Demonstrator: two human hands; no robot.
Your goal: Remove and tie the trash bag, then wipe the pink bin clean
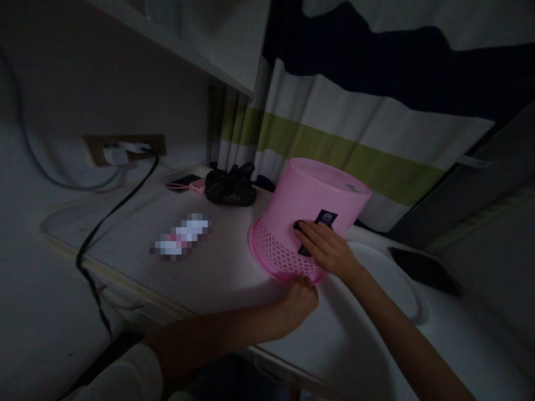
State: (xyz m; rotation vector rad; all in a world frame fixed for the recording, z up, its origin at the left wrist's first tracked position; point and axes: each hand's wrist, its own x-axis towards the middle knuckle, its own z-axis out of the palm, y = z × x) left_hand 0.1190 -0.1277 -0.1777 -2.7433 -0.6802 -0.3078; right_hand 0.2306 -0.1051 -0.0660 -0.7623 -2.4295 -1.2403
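Observation:
A pink plastic basket (311, 192) stands upside down on the white countertop, its solid base upward and its perforated band and rim at the bottom. On its side is a dark label (327, 216), partly covered by my right hand. My left hand (300, 303) is closed at the near edge of the basket's rim. My right hand (324, 245) presses against the basket's side, fingers together. A small black thing (298, 225) shows under its fingertips; I cannot make out what it is.
A knotted black plastic bag (231, 186) and a pink item with a strap (198, 186) lie behind to the left. A lit, blurred phone-like object (181, 236) is nearer. A round white basin (388, 278) is at right. A black cable (121, 203) hangs from the wall socket.

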